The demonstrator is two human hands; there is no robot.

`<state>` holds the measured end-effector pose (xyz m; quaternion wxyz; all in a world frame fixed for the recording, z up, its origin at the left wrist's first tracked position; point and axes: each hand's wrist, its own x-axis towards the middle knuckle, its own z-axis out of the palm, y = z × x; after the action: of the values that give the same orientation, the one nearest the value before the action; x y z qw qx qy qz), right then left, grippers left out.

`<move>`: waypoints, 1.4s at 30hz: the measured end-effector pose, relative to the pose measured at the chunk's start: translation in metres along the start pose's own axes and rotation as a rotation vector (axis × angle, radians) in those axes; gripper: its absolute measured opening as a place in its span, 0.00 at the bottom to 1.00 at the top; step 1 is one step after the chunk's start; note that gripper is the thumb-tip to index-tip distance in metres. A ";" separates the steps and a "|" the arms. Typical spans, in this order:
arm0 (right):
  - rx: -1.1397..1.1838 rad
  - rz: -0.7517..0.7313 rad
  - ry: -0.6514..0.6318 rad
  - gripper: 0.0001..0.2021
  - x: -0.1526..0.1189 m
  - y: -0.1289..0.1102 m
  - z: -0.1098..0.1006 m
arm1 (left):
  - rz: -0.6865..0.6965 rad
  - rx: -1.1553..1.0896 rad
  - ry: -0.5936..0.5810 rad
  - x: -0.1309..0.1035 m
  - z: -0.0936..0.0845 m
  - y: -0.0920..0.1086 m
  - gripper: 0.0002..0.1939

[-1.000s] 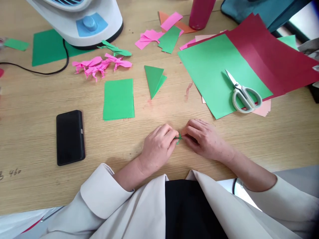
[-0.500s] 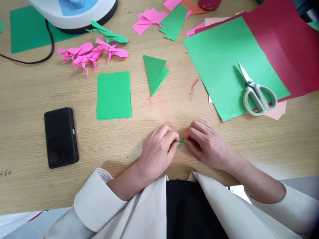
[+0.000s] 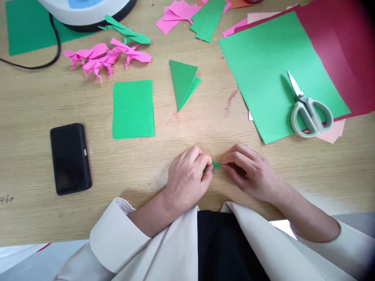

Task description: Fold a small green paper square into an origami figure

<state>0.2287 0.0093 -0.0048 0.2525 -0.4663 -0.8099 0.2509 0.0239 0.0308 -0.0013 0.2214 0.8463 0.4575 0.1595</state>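
Close to the table's front edge, my left hand [image 3: 190, 176] pinches a small folded piece of green paper [image 3: 216, 165], most of it hidden by the fingers. My right hand [image 3: 251, 171] faces it from the right, thumb and index finger pinched at the paper's other end. Beyond my hands lie a green paper folded into a triangle [image 3: 182, 82] and a stack of green paper rectangles [image 3: 133, 109]. Folded pink paper animals [image 3: 101, 60] and a green one [image 3: 129, 33] stand at the back left.
Scissors [image 3: 307, 105] rest on large green sheets [image 3: 258, 70] over dark red paper [image 3: 336, 54] at the right. A black phone-like device [image 3: 71, 159] lies left. At the back are a white-based appliance [image 3: 58, 11], its black cable [image 3: 55, 58], and pink scraps [image 3: 178, 13].
My right hand has shifted slightly right, widening the gap between my hands, and more of the green piece shows between them. The view has tilted slightly.
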 end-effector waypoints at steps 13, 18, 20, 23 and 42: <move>-0.193 -0.250 -0.041 0.14 -0.008 0.006 -0.003 | -0.008 0.056 -0.017 0.002 0.000 0.001 0.04; -0.246 -0.279 -0.026 0.12 -0.008 0.006 -0.002 | -0.018 0.069 -0.022 0.002 -0.001 0.002 0.04; -0.261 -0.287 -0.026 0.12 -0.008 0.005 -0.002 | -0.027 0.074 -0.030 0.002 -0.001 0.003 0.04; -0.277 -0.290 -0.020 0.11 -0.008 0.004 -0.002 | -0.037 0.079 -0.037 0.003 -0.001 0.005 0.04; -0.314 -0.328 -0.013 0.11 -0.009 0.003 -0.002 | -0.048 0.124 -0.085 0.002 -0.002 0.005 0.03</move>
<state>0.2359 0.0025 -0.0064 0.2091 -0.3605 -0.9055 0.0802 0.0278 0.0308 0.0027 0.1918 0.8532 0.4768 0.0893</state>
